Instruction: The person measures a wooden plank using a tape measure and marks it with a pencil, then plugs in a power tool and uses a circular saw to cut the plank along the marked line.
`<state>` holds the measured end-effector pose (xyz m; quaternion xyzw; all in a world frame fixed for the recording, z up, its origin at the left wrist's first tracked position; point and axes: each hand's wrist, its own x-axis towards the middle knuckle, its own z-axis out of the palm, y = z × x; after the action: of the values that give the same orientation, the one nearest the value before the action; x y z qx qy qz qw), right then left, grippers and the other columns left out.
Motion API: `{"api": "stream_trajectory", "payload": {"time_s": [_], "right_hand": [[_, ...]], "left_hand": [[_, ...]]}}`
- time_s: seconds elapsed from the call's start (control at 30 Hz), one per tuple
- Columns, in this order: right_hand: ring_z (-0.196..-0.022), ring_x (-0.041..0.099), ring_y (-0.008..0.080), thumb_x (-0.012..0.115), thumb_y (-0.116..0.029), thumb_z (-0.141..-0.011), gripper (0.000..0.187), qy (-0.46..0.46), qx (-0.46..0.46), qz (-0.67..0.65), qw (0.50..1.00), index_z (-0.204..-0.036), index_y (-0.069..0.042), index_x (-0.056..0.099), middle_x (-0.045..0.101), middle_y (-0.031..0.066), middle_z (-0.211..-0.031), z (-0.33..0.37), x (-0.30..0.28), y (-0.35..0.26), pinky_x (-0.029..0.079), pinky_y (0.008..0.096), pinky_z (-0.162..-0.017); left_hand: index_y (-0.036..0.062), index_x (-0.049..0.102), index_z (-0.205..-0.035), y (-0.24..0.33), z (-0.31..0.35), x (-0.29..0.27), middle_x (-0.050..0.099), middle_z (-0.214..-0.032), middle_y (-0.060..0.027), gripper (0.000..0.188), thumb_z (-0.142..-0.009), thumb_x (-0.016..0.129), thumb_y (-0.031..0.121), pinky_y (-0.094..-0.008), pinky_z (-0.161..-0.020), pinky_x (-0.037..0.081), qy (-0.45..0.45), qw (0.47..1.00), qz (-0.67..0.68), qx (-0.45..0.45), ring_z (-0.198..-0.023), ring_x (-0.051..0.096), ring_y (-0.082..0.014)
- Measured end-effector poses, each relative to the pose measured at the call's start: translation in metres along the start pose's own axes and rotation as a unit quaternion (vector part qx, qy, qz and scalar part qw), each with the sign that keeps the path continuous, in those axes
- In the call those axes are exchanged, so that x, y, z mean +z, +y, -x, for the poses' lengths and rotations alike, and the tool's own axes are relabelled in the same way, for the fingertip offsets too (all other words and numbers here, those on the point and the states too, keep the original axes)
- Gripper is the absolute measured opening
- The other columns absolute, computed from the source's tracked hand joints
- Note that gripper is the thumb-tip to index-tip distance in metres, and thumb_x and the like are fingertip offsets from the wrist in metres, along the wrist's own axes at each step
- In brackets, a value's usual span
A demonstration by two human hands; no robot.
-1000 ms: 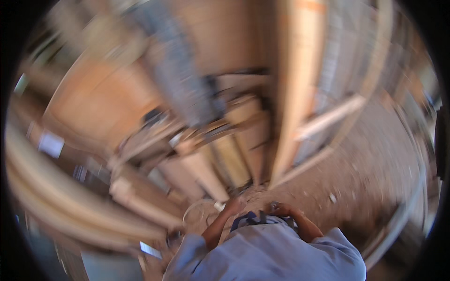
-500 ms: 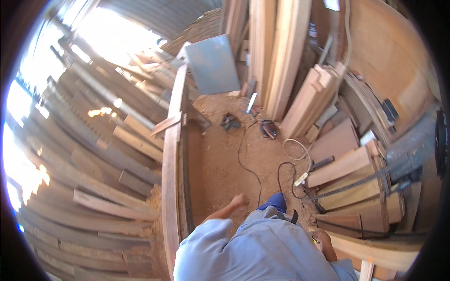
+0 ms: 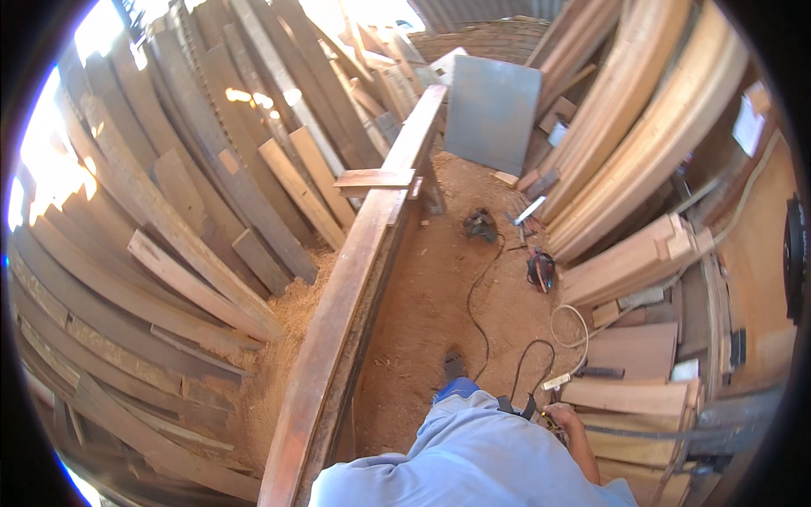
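Observation:
My right hand (image 3: 561, 415) is at my right side, below the white power strip. Its fingers are curled round something small with a bit of yellow showing; its kind cannot be made out. My left hand is out of view, with only the pale blue shirt (image 3: 448, 460) over my body showing there. To my left a long wooden beam (image 3: 359, 253) runs away from me, and a short board (image 3: 374, 178) lies across it.
Two corded power tools, one dark (image 3: 480, 225) and one red and black (image 3: 541, 269), sit on the sawdust-covered floor. Cables and a power strip (image 3: 556, 382) lie right of my feet. Planks (image 3: 203, 203) crowd the left; tall boards (image 3: 642, 127) lean at right. A grey panel (image 3: 492, 110) stands ahead.
The view has swung left, so the beam and tools sit further right. My left hand, seen earlier over the floor, has left the view. My right hand still holds the small thing.

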<state>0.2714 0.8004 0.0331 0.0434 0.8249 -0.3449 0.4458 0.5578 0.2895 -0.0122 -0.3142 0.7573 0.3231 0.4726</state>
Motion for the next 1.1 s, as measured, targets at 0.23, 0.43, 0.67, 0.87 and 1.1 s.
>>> {"api": "stream_trajectory", "payload": {"time_s": [0.23,0.43,0.67,0.87,1.1], "right_hand": [[-0.062,0.056,0.0148,0.062,-0.040,-0.090,0.029,-0.021,0.099,-0.095,0.990,-0.086,-0.012,0.067,0.062,0.0019,-0.074,-0.064,-0.018,-0.156,0.046,0.0351,-0.054],[-0.056,0.056,0.0143,0.058,-0.040,-0.094,0.032,0.007,0.048,-0.170,0.984,-0.084,-0.010,0.064,0.060,0.0024,-0.071,-0.129,-0.043,-0.215,0.043,0.0317,-0.049],[-0.060,0.054,0.0105,0.052,-0.041,-0.099,0.035,-0.154,-0.166,-0.137,0.964,-0.105,-0.008,0.061,0.057,-0.0002,-0.074,-0.161,-0.021,-0.373,0.044,0.0283,-0.054],[-0.067,0.056,0.0136,0.052,-0.051,-0.096,0.047,-0.135,-0.103,-0.229,0.958,-0.123,-0.012,0.056,0.062,0.0040,-0.085,-0.224,-0.092,-0.404,0.047,0.0323,-0.062],[-0.070,0.061,0.0166,0.053,-0.044,-0.096,0.046,-0.028,0.060,-0.052,0.996,-0.123,-0.007,0.057,0.067,0.0094,-0.091,-0.327,-0.232,-0.244,0.051,0.0347,-0.063]], "left_hand": [[0.0089,0.071,-0.108,0.047,-0.073,-0.043,0.067,-0.115,-0.0206,0.044,-0.082,0.063,0.043,-0.0482,-0.088,0.051,0.006,0.997,0.039,0.067,-0.107,0.064,-0.0382],[0.0035,0.072,-0.103,0.123,-0.114,-0.153,0.067,-0.115,-0.0209,0.051,-0.080,0.062,0.048,-0.0475,-0.087,0.052,0.176,0.970,0.128,0.106,-0.106,0.065,-0.0389],[0.0214,0.041,-0.144,0.289,-0.033,-0.238,0.051,-0.130,-0.0153,0.072,-0.086,0.064,0.057,-0.0467,-0.082,0.047,-0.070,0.740,0.631,0.223,-0.109,0.054,-0.0282],[0.0145,0.053,-0.131,0.350,-0.034,-0.277,0.065,-0.105,-0.0098,0.046,-0.090,0.063,0.031,-0.0406,-0.062,0.059,-0.037,0.643,0.692,0.327,-0.092,0.065,-0.0208],[0.0144,0.055,-0.121,0.395,-0.057,-0.299,0.065,-0.099,-0.0106,0.036,-0.090,0.068,0.026,-0.0402,-0.070,0.057,0.014,0.536,0.808,0.244,-0.086,0.065,-0.0221]]}}
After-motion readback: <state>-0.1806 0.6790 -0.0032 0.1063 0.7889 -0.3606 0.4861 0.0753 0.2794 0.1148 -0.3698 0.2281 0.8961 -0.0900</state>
